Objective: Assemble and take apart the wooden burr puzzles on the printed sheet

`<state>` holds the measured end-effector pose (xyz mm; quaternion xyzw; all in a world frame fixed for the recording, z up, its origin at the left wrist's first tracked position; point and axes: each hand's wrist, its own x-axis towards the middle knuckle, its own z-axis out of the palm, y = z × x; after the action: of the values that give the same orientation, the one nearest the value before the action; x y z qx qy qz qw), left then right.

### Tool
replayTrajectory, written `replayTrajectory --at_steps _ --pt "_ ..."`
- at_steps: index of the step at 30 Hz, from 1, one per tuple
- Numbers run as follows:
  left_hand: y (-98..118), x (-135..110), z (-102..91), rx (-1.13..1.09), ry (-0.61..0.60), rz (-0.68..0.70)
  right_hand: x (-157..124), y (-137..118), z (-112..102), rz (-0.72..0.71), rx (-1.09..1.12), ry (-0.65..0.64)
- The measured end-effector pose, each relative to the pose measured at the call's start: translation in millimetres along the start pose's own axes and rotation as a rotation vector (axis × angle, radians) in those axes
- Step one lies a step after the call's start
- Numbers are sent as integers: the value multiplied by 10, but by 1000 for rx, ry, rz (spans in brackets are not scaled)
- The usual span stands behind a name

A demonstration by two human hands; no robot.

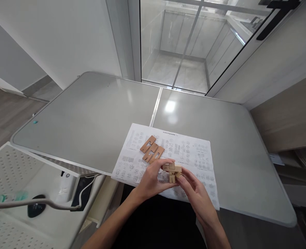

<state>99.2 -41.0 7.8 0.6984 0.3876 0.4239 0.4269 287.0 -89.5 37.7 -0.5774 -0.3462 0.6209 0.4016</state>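
Between my two hands is a wooden burr puzzle (172,172), made of several pale interlocking pieces, held above the near edge of a printed sheet. My left hand (153,176) grips it from the left, thumb and fingers closed round its side. On the right, my right hand (194,188) pinches it with the thumb on a lower block and the fingers behind. Just beyond my left hand, three flat brown wooden pieces (151,151) with cut-out slots lie side by side on the instruction sheet (202,152). The fingers hide part of the puzzle.
The sheet lies on a grey folding table (98,117) with a metal seam (156,103) down its middle. At the lower left stands a white cart (49,176) holding a dark device and a cable (51,204). A glass door (179,45) is behind the table.
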Motion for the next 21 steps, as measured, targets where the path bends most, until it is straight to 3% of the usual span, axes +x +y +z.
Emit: replayTrajectory --at_steps 10,15,21 --pt "-6 4 -21 0 -117 23 36 -158 -129 -4 -25 -117" --pt "-1 9 -29 11 -106 28 63 -233 -133 12 -19 -176" --pt "3 19 -21 36 -189 35 71 -241 -79 51 -65 -248"
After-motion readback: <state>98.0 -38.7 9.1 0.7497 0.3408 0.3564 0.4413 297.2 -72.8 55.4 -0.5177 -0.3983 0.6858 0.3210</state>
